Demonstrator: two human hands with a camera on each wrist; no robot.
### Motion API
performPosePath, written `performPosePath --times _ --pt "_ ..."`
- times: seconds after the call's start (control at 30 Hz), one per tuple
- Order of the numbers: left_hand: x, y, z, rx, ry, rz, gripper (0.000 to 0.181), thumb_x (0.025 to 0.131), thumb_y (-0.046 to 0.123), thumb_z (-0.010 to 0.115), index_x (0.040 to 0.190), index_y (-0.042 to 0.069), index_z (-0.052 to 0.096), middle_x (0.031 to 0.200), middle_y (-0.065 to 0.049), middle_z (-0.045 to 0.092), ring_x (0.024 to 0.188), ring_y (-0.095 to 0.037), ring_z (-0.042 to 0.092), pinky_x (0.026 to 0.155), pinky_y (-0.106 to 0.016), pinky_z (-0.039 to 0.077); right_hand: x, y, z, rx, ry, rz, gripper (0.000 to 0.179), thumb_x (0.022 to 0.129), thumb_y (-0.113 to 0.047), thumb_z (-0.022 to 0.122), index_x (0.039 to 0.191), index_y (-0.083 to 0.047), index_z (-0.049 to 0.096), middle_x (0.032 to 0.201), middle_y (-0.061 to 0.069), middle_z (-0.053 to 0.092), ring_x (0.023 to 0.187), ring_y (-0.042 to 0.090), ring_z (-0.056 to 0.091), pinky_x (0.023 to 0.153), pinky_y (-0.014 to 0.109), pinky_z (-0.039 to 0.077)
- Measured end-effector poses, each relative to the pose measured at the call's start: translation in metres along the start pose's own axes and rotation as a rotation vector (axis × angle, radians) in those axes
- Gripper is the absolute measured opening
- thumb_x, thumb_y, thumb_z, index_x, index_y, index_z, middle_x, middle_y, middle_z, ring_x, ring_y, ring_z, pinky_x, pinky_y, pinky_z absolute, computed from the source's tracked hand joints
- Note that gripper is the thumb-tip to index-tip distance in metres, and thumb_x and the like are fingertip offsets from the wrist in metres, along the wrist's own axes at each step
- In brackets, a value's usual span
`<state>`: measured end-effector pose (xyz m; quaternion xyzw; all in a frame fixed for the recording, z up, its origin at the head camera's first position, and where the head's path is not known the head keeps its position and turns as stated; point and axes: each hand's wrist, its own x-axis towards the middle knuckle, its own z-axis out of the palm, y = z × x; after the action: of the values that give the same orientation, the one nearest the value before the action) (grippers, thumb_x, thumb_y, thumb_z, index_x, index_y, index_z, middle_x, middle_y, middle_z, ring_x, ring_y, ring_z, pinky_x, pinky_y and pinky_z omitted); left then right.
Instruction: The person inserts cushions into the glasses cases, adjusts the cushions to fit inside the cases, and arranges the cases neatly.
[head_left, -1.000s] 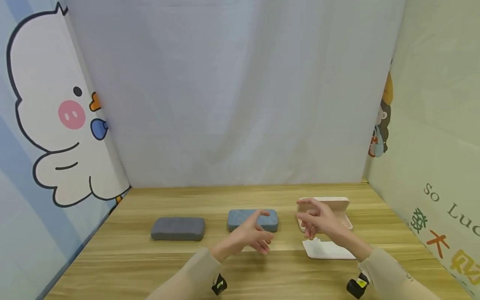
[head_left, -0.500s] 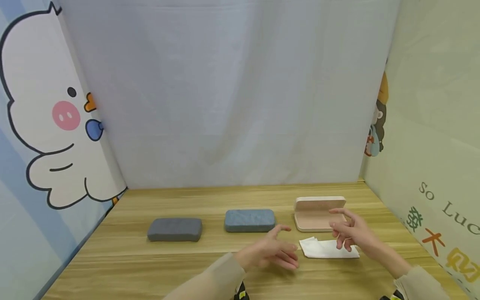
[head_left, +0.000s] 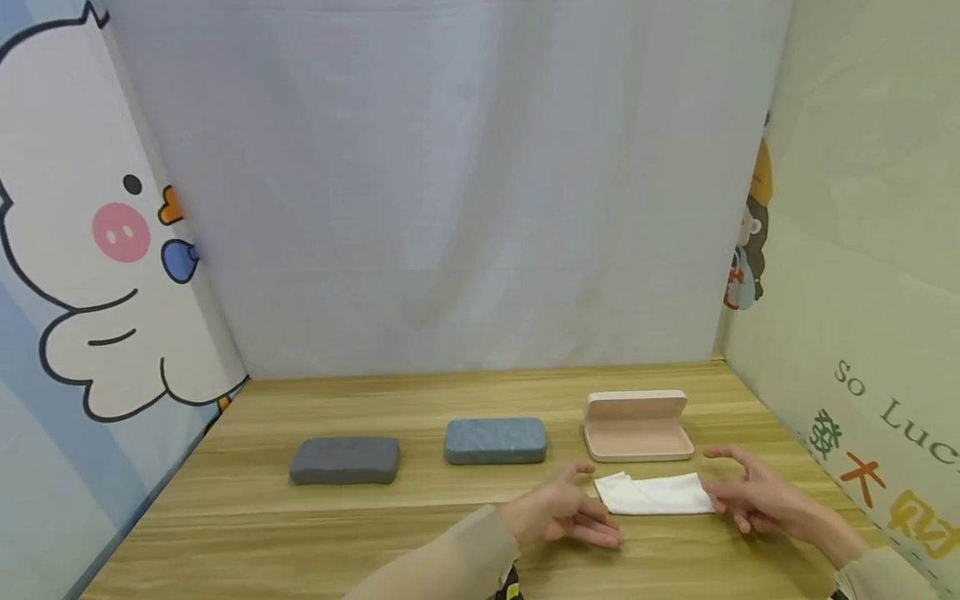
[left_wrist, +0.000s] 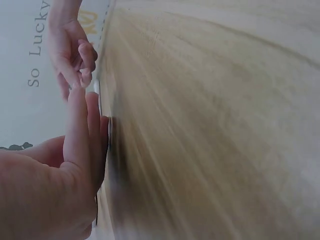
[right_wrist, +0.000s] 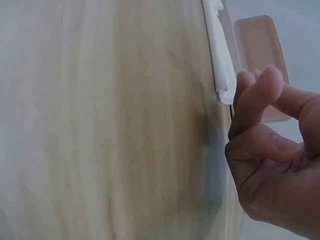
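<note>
A white folded cloth [head_left: 652,495] lies flat on the table in the head view. At its left end is my left hand [head_left: 566,508], fingers extended and holding nothing. My right hand [head_left: 761,493] is at the opposite end, fingertips right at the cloth's edge, with the fingers loosely bent. In the right wrist view the cloth [right_wrist: 220,55] runs up from beside those fingers, and nothing shows between them. Just behind the cloth stands a glasses case [head_left: 637,440] with its lid raised and a pale pink inside.
A closed blue glasses case [head_left: 495,442] sits left of the raised-lid one, and a closed dark grey case [head_left: 345,461] lies farther left. A pale curtain [head_left: 480,208] hangs behind the wooden table [head_left: 420,533], with printed panels on both sides.
Both hands have moved right and lower, from in front of the blue and raised-lid cases to either end of the cloth. The view has shifted slightly; the cases and cloth stay put.
</note>
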<state>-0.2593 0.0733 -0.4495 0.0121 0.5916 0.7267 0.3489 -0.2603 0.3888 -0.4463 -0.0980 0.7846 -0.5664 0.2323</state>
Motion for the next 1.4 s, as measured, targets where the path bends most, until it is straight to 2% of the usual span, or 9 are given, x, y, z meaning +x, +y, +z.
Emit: performPosePath --times 0.2,0.4,0.57,0.9,1.1,1.17,1.27,1.33,1.4 --pt "0.008 -0.005 0.004 -0.009 0.027 -0.012 0.062 0.09 -0.015 0.047 0.141 0.012 0.024 0.094 -0.04 0.065 0.097 -0.052 0.064 0.084 -0.052 0.057 -0.001 0.011 -0.001 0.028 -0.079 0.02 0.075 0.099 -0.02 0.054 0.144 0.007 -0.001 0.07 -0.001 0.066 0.043 0.0 0.054 0.036 0.013 0.036" --pt "0.014 -0.004 0.005 -0.044 0.05 -0.017 0.049 0.09 -0.016 0.047 0.128 0.01 0.031 0.095 -0.042 0.063 0.099 -0.053 0.062 0.085 -0.053 0.056 0.004 0.013 0.002 0.049 -0.085 -0.013 0.072 0.097 -0.015 0.056 0.141 0.008 0.004 0.07 0.0 0.067 0.043 0.0 0.054 0.036 0.012 0.039" --pt "0.016 -0.003 0.008 -0.061 0.068 -0.006 0.04 0.088 -0.019 0.045 0.117 0.006 0.033 0.094 -0.045 0.062 0.099 -0.056 0.06 0.084 -0.055 0.056 0.007 0.012 0.004 0.044 -0.068 -0.002 0.068 0.097 -0.016 0.057 0.141 0.006 0.009 0.068 0.0 0.068 0.042 0.0 0.054 0.036 0.013 0.041" --pt "0.023 -0.001 0.015 -0.019 0.109 0.0 0.022 0.089 -0.017 0.043 0.096 0.001 0.034 0.1 -0.047 0.059 0.099 -0.056 0.059 0.084 -0.055 0.055 0.013 0.007 0.008 -0.041 -0.025 -0.016 0.051 0.096 -0.017 0.058 0.128 0.007 0.025 0.062 -0.002 0.064 0.04 0.0 0.051 0.036 0.012 0.039" --pt "0.023 0.0 0.018 0.05 0.1 0.003 0.007 0.091 -0.009 0.051 0.086 -0.005 0.049 0.101 -0.043 0.06 0.097 -0.052 0.063 0.081 -0.051 0.057 0.016 0.005 0.012 -0.071 0.005 -0.019 0.039 0.095 -0.012 0.058 0.118 0.007 0.032 0.062 -0.001 0.061 0.042 0.003 0.055 0.036 0.013 0.04" --pt "0.023 -0.001 0.02 0.069 0.101 0.006 0.007 0.091 -0.006 0.053 0.085 -0.009 0.055 0.1 -0.042 0.062 0.096 -0.051 0.064 0.08 -0.05 0.058 0.017 0.003 0.014 -0.096 0.019 -0.026 0.033 0.095 -0.012 0.057 0.113 0.007 0.037 0.062 0.0 0.061 0.042 0.003 0.055 0.036 0.014 0.04" --pt "0.023 -0.002 0.023 0.076 0.136 0.01 0.006 0.089 -0.009 0.055 0.083 -0.01 0.056 0.095 -0.04 0.064 0.092 -0.05 0.066 0.076 -0.049 0.059 0.017 0.002 0.017 -0.117 0.037 -0.01 0.025 0.095 -0.013 0.058 0.105 0.004 0.042 0.062 0.001 0.062 0.042 0.004 0.056 0.037 0.015 0.042" --pt "0.023 -0.004 0.025 0.071 0.162 0.025 0.006 0.087 -0.013 0.054 0.083 -0.008 0.053 0.091 -0.04 0.065 0.089 -0.05 0.066 0.074 -0.049 0.06 0.017 0.001 0.018 -0.113 0.041 -0.002 0.023 0.095 -0.013 0.057 0.102 0.003 0.043 0.062 0.001 0.062 0.042 0.004 0.055 0.037 0.015 0.042" --pt "0.024 -0.004 0.026 0.063 0.183 0.041 0.015 0.084 -0.018 0.052 0.084 -0.003 0.048 0.088 -0.039 0.065 0.087 -0.05 0.067 0.071 -0.048 0.06 0.016 0.001 0.018 -0.1 0.042 0.002 0.022 0.095 -0.013 0.057 0.101 0.003 0.043 0.062 0.001 0.062 0.042 0.004 0.055 0.037 0.015 0.043"
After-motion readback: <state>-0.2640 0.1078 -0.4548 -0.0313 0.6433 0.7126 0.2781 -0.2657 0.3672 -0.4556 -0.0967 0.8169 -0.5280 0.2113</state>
